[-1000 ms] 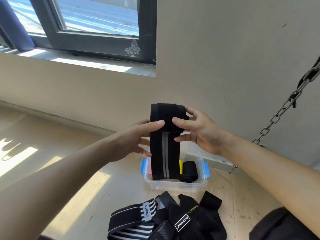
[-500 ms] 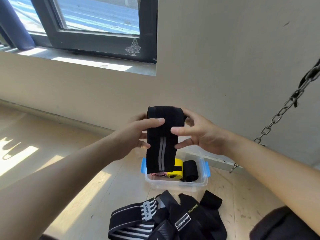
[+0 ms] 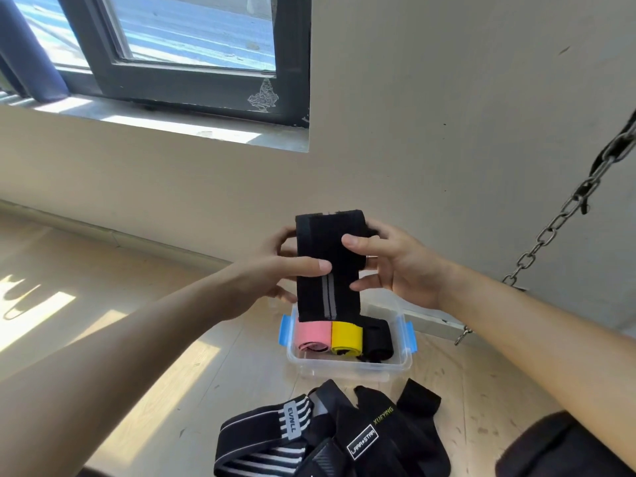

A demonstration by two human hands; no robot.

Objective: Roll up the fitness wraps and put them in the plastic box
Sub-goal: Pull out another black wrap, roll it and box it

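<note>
Rolling of a fitness wrap, mid-step: the black wrap [image 3: 327, 263] is held upright in the air between both hands, above and in front of the plastic box [image 3: 347, 370]; the left hand [image 3: 272, 273] grips its left edge, thumb laid across the front and fingers behind; the right hand [image 3: 395, 266] grips the right edge higher up, thumb on the front face and fingers curled round the back and underside; both hands are thus clamped on the same wrap and close together. Compared with a second ago, the hanging tail is markedly shorter: it then reached down into the box, whereas its lower edge now ends level with the tops of the rolls stored there; the rolled bundle at the top appears correspondingly thicker, which suggests only a few turns remain before this wrap can be stowed. The wrap is a broad, flat band of black elastic fabric with paired grey stripes down the middle of the free tail; its top edge looks slightly fuzzy, possibly a hook-and-loop patch. Inside the clear box, which has blue latches [image 3: 285, 330] at each end, a pink roll [image 3: 311, 335], a yellow roll [image 3: 346, 337] and a black roll [image 3: 377, 339] stand side by side along the far wall; the near half looks free. A heap of loose wraps [image 3: 327, 435] lies on the floor [image 3: 172, 373] just in front of the box, not yet rolled.
</note>
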